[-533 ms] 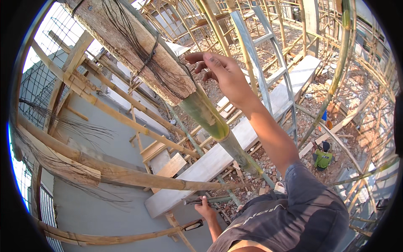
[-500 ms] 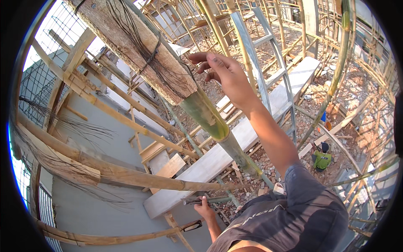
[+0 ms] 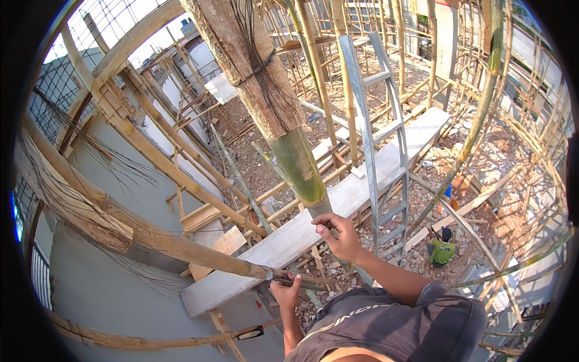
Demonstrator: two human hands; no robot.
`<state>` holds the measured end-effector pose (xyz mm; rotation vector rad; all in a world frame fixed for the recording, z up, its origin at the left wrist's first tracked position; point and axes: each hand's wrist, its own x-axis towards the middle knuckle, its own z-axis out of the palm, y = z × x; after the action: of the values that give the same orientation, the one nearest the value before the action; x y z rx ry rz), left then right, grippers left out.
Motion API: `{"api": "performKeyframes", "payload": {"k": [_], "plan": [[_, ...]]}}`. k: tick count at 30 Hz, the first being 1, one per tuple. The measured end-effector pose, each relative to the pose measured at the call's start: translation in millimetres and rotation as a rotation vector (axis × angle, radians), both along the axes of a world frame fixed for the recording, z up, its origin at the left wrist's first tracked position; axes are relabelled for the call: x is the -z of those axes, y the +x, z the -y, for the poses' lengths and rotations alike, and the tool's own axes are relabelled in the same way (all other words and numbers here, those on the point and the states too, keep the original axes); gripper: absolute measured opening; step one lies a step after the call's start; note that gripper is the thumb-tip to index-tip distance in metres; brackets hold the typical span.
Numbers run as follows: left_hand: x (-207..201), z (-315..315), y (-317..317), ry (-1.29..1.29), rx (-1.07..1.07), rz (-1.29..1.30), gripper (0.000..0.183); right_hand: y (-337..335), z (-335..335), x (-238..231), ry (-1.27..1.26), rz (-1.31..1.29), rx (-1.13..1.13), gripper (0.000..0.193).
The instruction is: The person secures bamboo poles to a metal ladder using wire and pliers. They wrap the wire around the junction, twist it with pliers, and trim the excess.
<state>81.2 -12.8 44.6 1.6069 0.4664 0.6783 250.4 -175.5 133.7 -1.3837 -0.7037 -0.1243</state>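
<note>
My left hand (image 3: pixel 285 292) is closed around dark metal pincers (image 3: pixel 271 275), whose head lies against the horizontal bamboo pole (image 3: pixel 199 252) near its end. In front of my chest, my right hand (image 3: pixel 342 238) has its fingers curled and the thumb close to them, beside the lower part of the green bamboo post (image 3: pixel 298 166). Whether it grips something thin cannot be made out. A rough timber piece (image 3: pixel 262 78) is bound to the upper post with dark wire (image 3: pixel 258 71).
Loose tie wires hang from a wooden piece (image 3: pixel 96 211) at left. A pale plank (image 3: pixel 362 190) and a metal ladder (image 3: pixel 369 139) stand beyond the post. Below on rubble, a person in a green shirt (image 3: pixel 442 252) crouches. Bamboo scaffolding surrounds the site.
My right hand has come down from beside the wired timber to the lower post, its fingers curling in. My left hand has lifted the pincers slightly to the bamboo pole. The view has shifted.
</note>
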Motion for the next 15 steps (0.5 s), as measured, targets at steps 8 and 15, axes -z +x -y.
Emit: {"api": "performKeyframes", "payload": {"k": [8, 15], "plan": [[-13, 30, 14, 0.208, 0.212, -0.145, 0.033, 52, 14, -166, 0.235, 0.451, 0.285, 0.018], [-5, 21, 9, 0.327, 0.181, -0.127, 0.035, 109, -3, -342, 0.353, 0.785, 0.286, 0.026]]}}
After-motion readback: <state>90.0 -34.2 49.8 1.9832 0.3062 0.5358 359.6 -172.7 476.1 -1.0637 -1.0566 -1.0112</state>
